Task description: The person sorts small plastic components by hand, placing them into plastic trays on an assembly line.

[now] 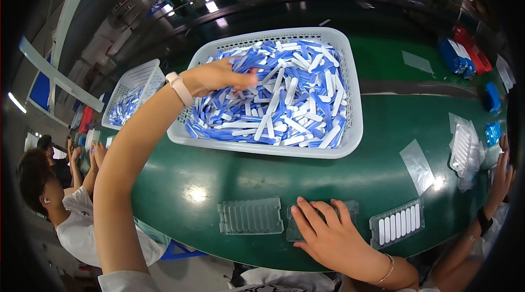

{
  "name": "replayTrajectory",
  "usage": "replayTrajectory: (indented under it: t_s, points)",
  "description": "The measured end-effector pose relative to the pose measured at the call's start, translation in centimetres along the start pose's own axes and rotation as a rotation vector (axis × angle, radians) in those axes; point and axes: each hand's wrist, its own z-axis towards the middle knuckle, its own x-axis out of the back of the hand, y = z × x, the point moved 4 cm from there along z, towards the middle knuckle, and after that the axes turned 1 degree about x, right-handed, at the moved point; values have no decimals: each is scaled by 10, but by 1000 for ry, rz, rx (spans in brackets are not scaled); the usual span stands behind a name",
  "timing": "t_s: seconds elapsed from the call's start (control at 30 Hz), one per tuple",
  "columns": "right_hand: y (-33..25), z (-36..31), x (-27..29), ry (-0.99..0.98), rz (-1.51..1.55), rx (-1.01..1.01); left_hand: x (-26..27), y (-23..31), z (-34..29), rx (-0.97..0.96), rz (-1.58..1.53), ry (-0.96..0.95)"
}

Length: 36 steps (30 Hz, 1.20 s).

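Note:
A large white plastic basket point(350, 100) is heaped with slim blue-and-white plastic sticks point(290, 92). My left hand point(224, 76), with a pale band at the wrist, reaches over the basket's left side. Its fingers are closed round a bunch of blue sticks point(246, 62); the fingertips are partly hidden. Near the table's front edge, my right hand point(333, 237) lies with fingers spread on a clear ribbed plastic tray point(353, 210), covering most of it. Left of that sits a similar clear tray point(250, 216) with bare slots. To the right, another tray point(398, 223) holds a row of white-topped sticks.
A smaller white basket point(145, 76) of similar sticks stands at the left. Clear plastic film point(416, 166) and a stack of clear trays point(464, 149) lie on the right of the green table point(197, 177). Other people sit at both sides; a co-worker's hand point(500, 177) is at far right.

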Motion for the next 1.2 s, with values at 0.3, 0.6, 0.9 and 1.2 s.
replayTrajectory:
  t_s: [0.3,0.6,0.9,1.2]
  points:
    - [-1,1,2,11,-6,4,19,11,10,-235,154,463]
    - [-3,-2,0,43,-18,15,-9,48,-4,-542,737,663]
    - [-19,5,-3,53,-80,26,-18,25,0,-33,-715,324]
    - [-33,-3,21,68,-40,1,-74,38,-58,-175,-1131,-149]
